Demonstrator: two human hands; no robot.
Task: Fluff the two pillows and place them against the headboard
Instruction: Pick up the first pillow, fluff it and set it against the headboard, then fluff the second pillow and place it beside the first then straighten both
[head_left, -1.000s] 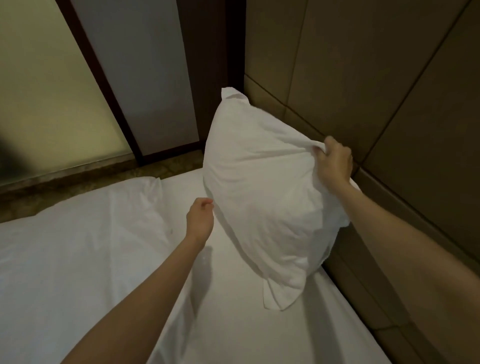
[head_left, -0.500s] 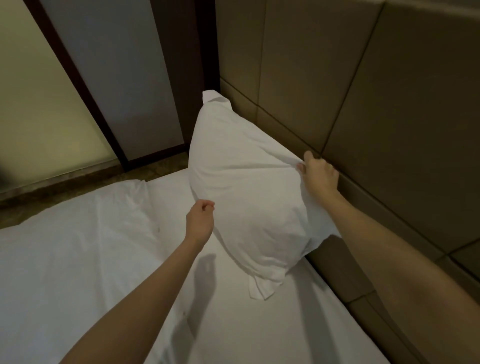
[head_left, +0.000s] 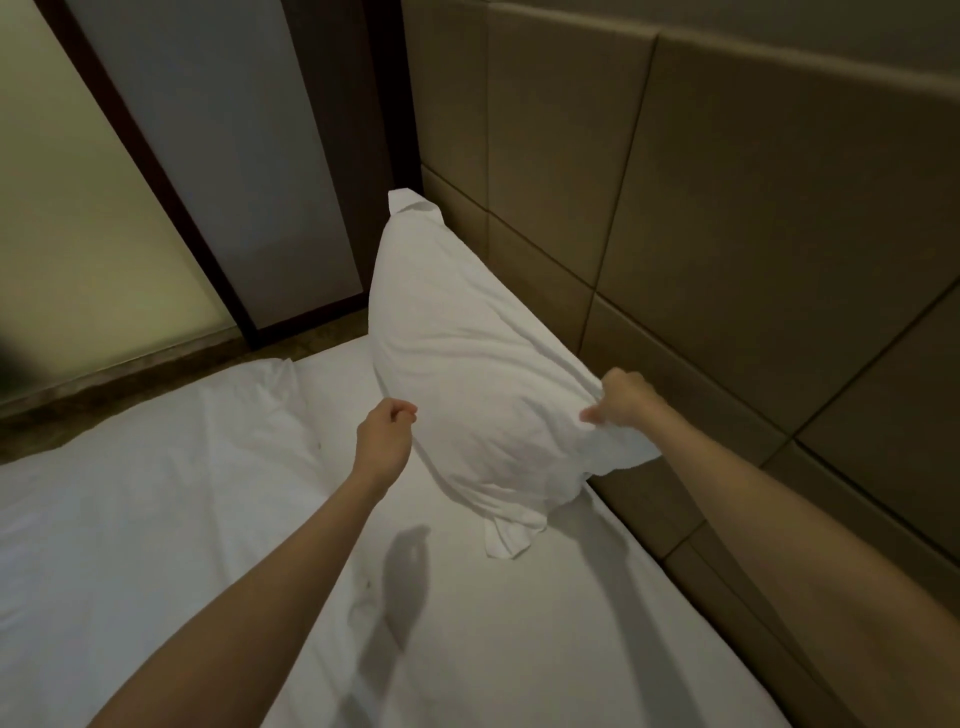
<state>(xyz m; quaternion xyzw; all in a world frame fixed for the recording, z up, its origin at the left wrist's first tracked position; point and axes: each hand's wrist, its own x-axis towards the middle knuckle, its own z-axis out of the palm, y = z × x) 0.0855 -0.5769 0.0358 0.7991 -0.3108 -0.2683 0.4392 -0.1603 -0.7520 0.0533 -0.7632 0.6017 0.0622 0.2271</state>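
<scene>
One white pillow (head_left: 467, 374) leans upright against the padded brown headboard (head_left: 727, 218), its lower edge on the bed. My right hand (head_left: 621, 400) grips the pillow's near upper corner, fingers closed on the pillowcase fabric. My left hand (head_left: 387, 441) hovers just left of the pillow's front face with its fingers curled shut and nothing in them; whether it touches the pillow is unclear. I see only this one pillow.
The bed's white sheet (head_left: 519, 649) runs along the headboard. A rumpled white duvet (head_left: 130, 493) covers the left part of the bed. Beyond the bed are a dark-framed frosted glass panel (head_left: 78, 218) and a strip of floor (head_left: 130, 379).
The pillow has come down from a raised, tilted hold and now rests against the headboard. My right hand slid lower along its top edge. My left hand stayed closed beside it.
</scene>
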